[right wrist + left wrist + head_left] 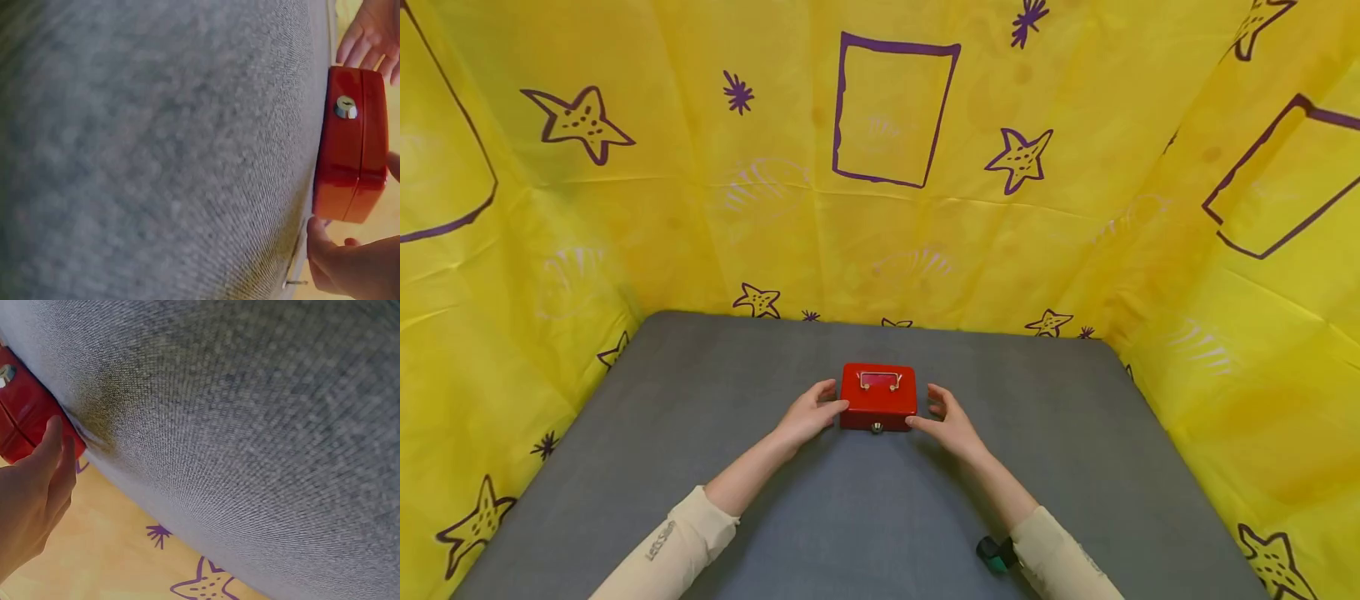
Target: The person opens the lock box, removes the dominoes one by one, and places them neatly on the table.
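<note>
A small red cash box sits on the grey surface, its lid closed. A thin metal handle lies on the lid, and a silver key lock is set in the front face. My left hand is at the box's left side, fingers spread and relaxed, thumb tip right at the front left edge. On the opposite side my right hand faces it with loosely bent fingers, thumb close to the front right corner. Neither hand grips the box; it stands between them.
The grey cloth-covered table spreads around the box. Yellow fabric walls with purple starfish drawings rise behind it and on both sides. A dark strap-like device shows at the right sleeve.
</note>
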`<action>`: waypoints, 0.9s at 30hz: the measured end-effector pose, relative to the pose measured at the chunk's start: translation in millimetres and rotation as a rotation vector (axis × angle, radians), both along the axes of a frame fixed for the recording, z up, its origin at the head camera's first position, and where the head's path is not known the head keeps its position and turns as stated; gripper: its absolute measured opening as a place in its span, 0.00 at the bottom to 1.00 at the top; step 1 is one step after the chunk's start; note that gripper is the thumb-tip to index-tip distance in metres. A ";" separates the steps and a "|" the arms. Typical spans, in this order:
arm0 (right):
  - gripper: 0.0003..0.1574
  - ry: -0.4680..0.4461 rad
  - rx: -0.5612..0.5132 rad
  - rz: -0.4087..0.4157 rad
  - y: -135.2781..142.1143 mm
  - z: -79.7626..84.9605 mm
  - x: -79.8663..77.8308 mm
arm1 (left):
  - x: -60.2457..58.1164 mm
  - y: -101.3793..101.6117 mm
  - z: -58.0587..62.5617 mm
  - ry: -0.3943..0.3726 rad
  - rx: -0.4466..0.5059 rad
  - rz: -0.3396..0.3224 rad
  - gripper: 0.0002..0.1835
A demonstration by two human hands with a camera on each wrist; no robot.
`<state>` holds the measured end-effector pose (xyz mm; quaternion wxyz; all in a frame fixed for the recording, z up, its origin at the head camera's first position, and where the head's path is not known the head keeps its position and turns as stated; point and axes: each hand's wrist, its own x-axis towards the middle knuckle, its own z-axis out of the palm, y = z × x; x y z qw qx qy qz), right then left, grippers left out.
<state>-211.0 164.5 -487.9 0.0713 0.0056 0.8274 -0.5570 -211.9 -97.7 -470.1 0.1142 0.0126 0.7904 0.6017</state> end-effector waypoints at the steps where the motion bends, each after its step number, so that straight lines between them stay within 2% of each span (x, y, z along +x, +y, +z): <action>1: 0.50 -0.011 -0.011 -0.005 -0.8 -1.0 -0.3 | 0.2 0.9 0.1 0.001 0.003 0.002 0.33; 7: 0.49 -0.042 -0.042 -0.022 -5.7 -4.5 -2.2 | -1.1 5.7 -3.9 0.003 0.024 0.010 0.32; 17: 0.50 -0.047 -0.076 0.022 -14.0 -9.2 -2.7 | 2.2 8.0 -9.9 -0.022 0.080 -0.008 0.33; 21: 0.49 -0.034 -0.089 0.026 -16.2 -6.8 -2.2 | 1.1 8.7 -9.8 -0.018 0.067 -0.022 0.33; 27: 0.48 -0.027 -0.110 0.019 -17.0 -5.8 -3.6 | -1.7 8.4 -10.6 0.027 -0.034 -0.049 0.35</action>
